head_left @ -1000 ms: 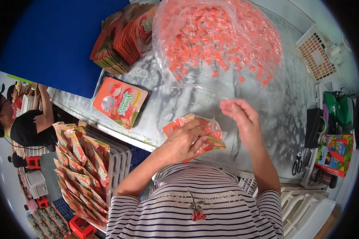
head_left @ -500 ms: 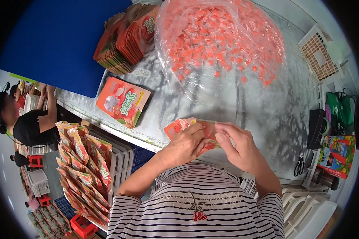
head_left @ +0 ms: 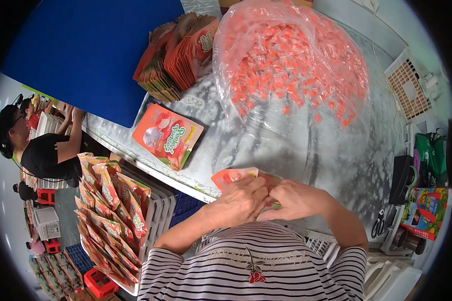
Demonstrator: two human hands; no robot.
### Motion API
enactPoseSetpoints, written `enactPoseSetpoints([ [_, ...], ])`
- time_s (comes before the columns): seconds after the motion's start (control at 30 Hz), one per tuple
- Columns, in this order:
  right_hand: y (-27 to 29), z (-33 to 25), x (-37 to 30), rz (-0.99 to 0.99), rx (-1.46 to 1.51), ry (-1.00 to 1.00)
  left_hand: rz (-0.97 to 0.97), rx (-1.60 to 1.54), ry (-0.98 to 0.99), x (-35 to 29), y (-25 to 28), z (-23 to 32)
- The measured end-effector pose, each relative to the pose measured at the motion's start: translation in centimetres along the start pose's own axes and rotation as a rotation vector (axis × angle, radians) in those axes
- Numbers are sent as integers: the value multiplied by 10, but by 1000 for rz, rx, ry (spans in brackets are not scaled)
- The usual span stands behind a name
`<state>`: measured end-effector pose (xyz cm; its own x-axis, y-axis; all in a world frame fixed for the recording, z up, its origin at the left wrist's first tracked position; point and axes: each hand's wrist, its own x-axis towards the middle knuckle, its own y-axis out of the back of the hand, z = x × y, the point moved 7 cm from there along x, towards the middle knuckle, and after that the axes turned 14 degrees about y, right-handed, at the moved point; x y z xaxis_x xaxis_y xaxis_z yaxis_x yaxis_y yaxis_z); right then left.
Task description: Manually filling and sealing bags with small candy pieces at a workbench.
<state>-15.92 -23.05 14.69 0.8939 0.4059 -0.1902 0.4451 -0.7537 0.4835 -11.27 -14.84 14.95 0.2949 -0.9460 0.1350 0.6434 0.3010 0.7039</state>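
Note:
A red-orange printed pouch (head_left: 230,177) is at the table's near edge, close to my body. My left hand (head_left: 239,201) is closed on its near side, fingers curled over it. My right hand (head_left: 297,198) grips the pouch's right end, its fingers bent and meeting those of the left. The two hands cover much of the pouch, so I cannot see whether it is sealed. Left of them a flat stack of like pouches (head_left: 166,135) lies on the table. Beyond my hands is a big clear plastic bag (head_left: 296,65) full of small wrapped red pieces.
Upright bundles of pouches (head_left: 178,57) stand at the back left beside a blue board (head_left: 85,55). Filled pouches (head_left: 110,215) crowd a white crate at left. Scissors (head_left: 378,223) and a white basket (head_left: 410,90) are at right. A person in black (head_left: 50,155) works at far left.
My right hand has gone from stretched fingers to a bent grip on the pouch, close against my left hand. The whole view has shifted slightly.

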Motion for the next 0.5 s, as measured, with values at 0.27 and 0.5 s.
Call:
enactPoseSetpoints([
  [0.27,75,98,39,837,268,166,77,-3,164,-1,28,-32],
  [0.5,91,159,146,796,-578,165,121,-100,261,-10,37,-48],
])
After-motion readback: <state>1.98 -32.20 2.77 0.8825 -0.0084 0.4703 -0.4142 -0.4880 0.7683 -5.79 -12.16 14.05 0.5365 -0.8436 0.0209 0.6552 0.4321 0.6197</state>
